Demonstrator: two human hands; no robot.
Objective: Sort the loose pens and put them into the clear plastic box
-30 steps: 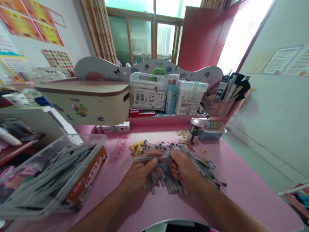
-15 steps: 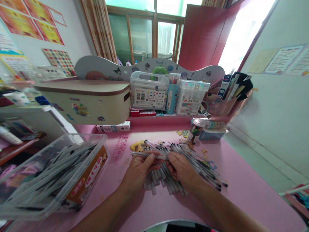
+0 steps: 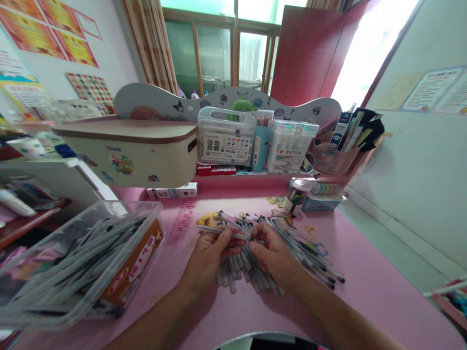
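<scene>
My left hand [image 3: 208, 253] is closed around a pale translucent pen [image 3: 210, 229], thumb on top, with the pen lying nearly level and its left end sticking out past the fingers. At the pen's right end, my right hand [image 3: 272, 248] has its thumb and fingers curled together in a pinch. What lies between those fingertips is too small to make out. Below and behind both hands a spread of similar pens [image 3: 304, 255] covers the pink desk, many with dark ends. Some pens are hidden by the hands.
On the left, a clear plastic box [image 3: 155, 206] holds many pens. A lidded cream bin [image 3: 164, 165], marker cases [image 3: 226, 141] and a pen holder [image 3: 337, 158] line the back shelf. A clear jar [image 3: 295, 197] and a blue box [image 3: 321, 202] stand at back right.
My right fingers have loosened from their flat grip on the pen's right end and now curl at its tip. The held pen tilts slightly more, left end higher.
</scene>
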